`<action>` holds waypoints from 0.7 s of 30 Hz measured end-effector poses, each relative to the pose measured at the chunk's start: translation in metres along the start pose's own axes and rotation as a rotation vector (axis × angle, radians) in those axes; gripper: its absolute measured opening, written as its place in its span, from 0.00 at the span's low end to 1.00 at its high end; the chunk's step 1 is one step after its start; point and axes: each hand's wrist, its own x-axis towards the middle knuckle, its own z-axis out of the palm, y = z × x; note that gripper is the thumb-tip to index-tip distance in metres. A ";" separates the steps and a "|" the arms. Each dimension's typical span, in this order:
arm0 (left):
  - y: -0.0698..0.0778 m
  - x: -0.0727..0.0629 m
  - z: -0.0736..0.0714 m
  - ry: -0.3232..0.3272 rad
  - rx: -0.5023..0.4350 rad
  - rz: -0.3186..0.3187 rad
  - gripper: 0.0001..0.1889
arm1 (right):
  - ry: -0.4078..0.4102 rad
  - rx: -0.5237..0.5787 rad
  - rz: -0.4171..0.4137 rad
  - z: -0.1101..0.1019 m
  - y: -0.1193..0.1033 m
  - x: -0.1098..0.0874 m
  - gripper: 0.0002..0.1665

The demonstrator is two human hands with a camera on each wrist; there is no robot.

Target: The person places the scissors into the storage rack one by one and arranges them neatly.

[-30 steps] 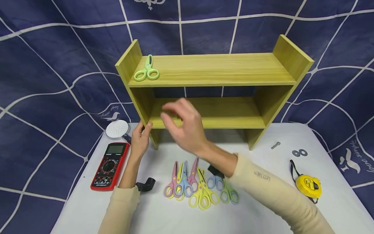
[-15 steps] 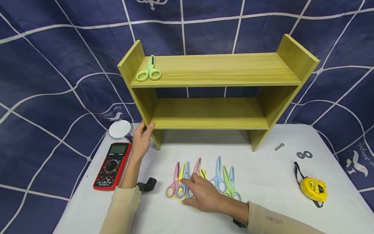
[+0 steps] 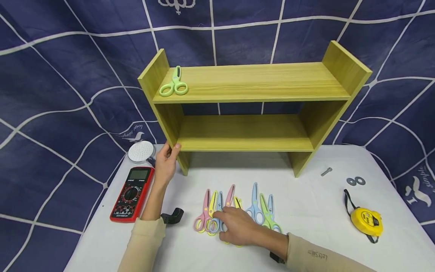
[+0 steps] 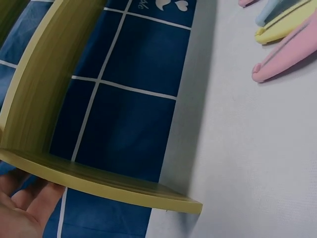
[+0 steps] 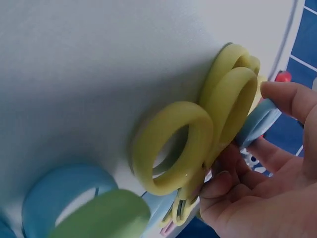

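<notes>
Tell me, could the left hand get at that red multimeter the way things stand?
Probably yes, once it lets go: the left hand grips the side of the wooden shelf, but the red multimeter lies close by with nothing on top of it.

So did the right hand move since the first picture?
Yes. In the head view, the right hand has come down, away from the shelf and towards the person, to the scissors on the table.

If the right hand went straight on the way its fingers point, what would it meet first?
The blue scissors, which the right hand appears to pinch; beyond them come yellow scissors and the leftmost pink scissors, though their overlap leaves the exact order unclear.
</notes>
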 end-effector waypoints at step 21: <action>-0.015 0.002 0.002 0.041 0.011 0.024 0.15 | 0.700 -0.205 -0.443 -0.177 -0.060 0.018 0.29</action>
